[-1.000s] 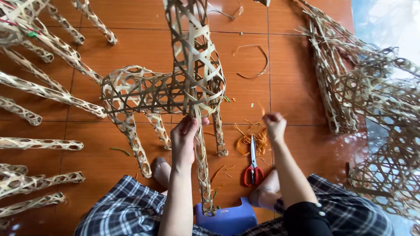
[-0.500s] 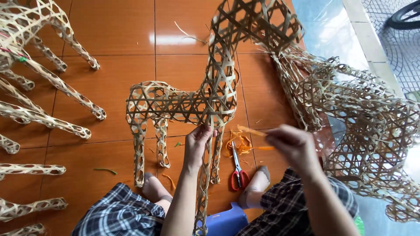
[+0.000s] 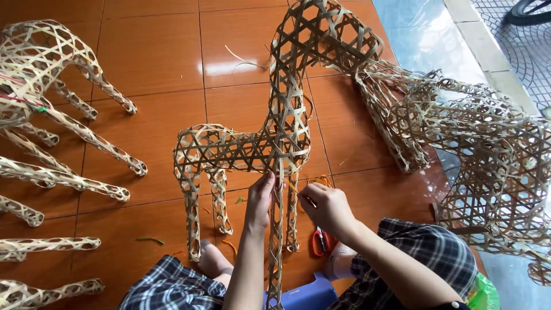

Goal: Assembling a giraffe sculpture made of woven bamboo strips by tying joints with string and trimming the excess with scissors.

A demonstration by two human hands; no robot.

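Woven bamboo deer frame (image 3: pixel 252 146) upright on the tiled floor (image 3: pixel 155 69), body running left to right, neck rising far. Left hand (image 3: pixel 261 198) clamped on its chest. Right hand (image 3: pixel 327 206) just right, pinched shut, contents unclear; red scissors (image 3: pixel 320 241) below.

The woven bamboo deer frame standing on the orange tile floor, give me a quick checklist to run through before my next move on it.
1. Woven bamboo deer frame upright on its legs: ok.
2. Left hand gripping the frame at its chest: ok.
3. Right hand close beside the front leg: ok; what it pinches: cannot tell.
4. Red-handled scissors on the orange tile floor within reach: ok, partly hidden under the right wrist.
5. Floor free of offcuts: not ok, loose strips lie about.
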